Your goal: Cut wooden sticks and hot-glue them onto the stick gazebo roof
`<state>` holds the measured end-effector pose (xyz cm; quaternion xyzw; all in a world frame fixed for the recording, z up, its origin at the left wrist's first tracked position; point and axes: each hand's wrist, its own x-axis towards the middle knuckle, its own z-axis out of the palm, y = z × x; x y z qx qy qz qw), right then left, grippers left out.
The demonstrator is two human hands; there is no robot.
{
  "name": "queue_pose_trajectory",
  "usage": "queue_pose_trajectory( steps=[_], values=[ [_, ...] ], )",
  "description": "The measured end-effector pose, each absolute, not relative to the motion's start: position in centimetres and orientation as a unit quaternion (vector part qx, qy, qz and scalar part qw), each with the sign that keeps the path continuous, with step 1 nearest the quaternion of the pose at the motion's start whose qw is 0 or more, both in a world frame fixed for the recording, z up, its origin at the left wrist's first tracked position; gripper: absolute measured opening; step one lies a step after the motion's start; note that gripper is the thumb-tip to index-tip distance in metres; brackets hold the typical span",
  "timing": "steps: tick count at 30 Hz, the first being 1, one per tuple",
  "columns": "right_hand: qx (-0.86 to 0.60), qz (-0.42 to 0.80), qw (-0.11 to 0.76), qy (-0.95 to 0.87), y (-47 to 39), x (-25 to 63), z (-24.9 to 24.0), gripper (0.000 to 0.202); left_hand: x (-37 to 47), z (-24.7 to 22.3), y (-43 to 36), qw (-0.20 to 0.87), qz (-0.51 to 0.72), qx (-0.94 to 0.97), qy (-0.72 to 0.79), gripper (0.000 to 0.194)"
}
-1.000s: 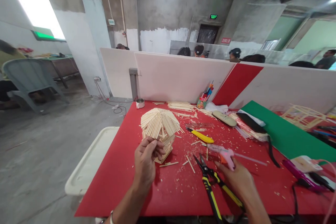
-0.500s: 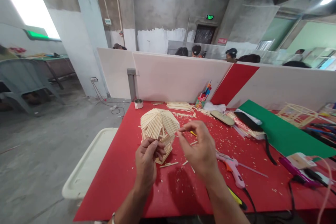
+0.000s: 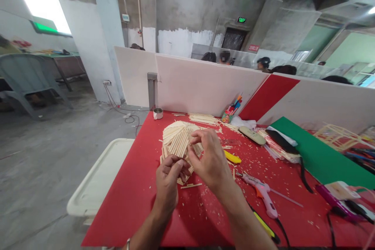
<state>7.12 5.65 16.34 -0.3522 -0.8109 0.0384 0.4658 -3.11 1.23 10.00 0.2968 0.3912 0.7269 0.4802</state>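
A small house-like model built of thin wooden sticks [image 3: 177, 138], with a sloping, many-sided roof, stands on the red table in front of me. My left hand [image 3: 170, 179] is closed at the front lower edge of the roof, thumb against the fingers. Whatever lies between those fingertips is too small to make out. My right hand [image 3: 209, 160] is at the right side of the roof, thumb and forefinger brought together in a pinch. Its fingertips cover part of the roof, and any piece in them cannot be made out. The model's lower walls are partly hidden behind both hands.
Right of my hands lie a pink glue gun [image 3: 262, 191], a yellow tool [image 3: 232, 157] and a yellow-black cutter [image 3: 265, 224]. Loose sticks [image 3: 203, 118], a tape roll [image 3: 158, 113] and a pen cup [image 3: 227, 116] sit behind the model. A green board [image 3: 319, 156] lies farther right.
My right hand has moved left, from beside the roof to over its right slope. My left hand stays at the roof's front edge. The whole view has shifted slightly.
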Motion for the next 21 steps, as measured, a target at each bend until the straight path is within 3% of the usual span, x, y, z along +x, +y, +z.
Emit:
queue_pose_trajectory(
  steps=[17,21],
  values=[
    [-0.376,0.056,0.491,-0.784,4.5,8.7,16.3,0.026,-3.0,10.6,1.0,0.475,0.726,0.28,0.411,0.014],
    [-0.409,0.1,0.401,-0.814,2.6,11.5,14.8,0.016,-3.1,10.5,1.0,0.47,0.724,0.286,0.416,0.015]
  ],
)
